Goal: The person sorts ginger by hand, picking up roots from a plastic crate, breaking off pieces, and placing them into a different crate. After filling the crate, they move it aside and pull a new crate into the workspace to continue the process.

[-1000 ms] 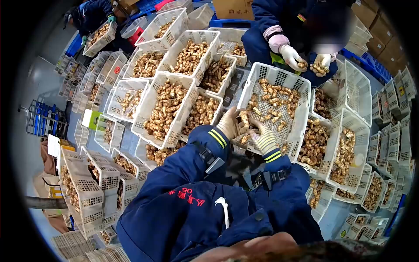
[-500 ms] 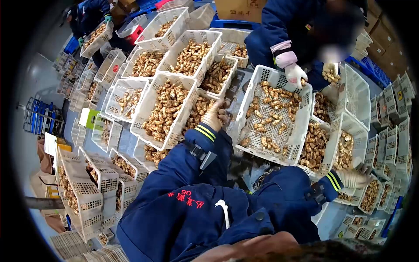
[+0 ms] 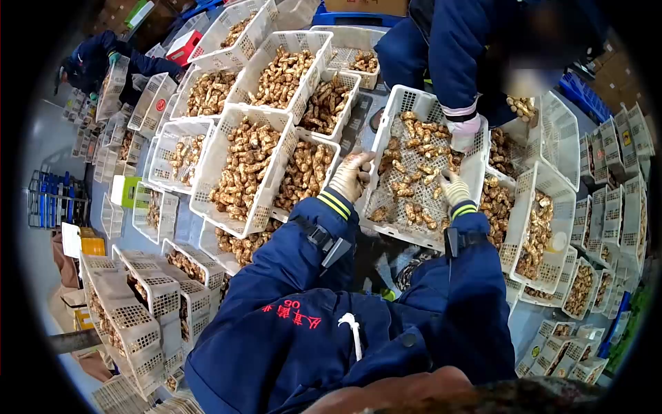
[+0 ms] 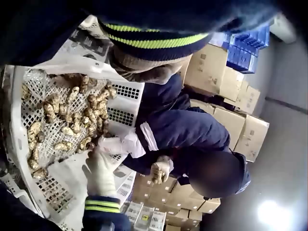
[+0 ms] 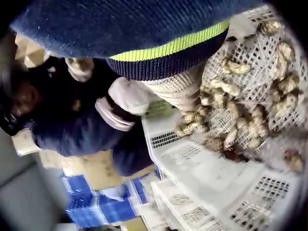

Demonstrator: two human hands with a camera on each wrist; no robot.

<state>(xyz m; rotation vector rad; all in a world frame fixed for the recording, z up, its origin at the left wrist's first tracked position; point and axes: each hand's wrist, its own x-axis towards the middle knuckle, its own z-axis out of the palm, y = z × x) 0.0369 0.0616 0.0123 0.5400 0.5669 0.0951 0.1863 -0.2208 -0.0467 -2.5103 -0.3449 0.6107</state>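
Note:
A white mesh crate stands in front of me, with knobbly brown-and-cream mushrooms scattered over its floor. My right hand, in a pale striped glove, reaches over its right side with fingers stretched down toward the mushrooms. The left wrist view also shows this right hand, fingertips close beside another person's gloved hand. My gloved left hand is just off the crate's left rim, its fingers bent. I cannot tell whether it holds anything.
Crates heaped with mushrooms stand at left, another mushroom crate at right. Across from me sits a person in a dark blue jacket, holding mushrooms in one hand. Stacked crates line the near left; cardboard boxes stand behind.
Both hands were together at a mushroom over the middle crate. My right hand then went to the right-hand crate and came back; my left moved aside. The other person's hand reached into the crate.

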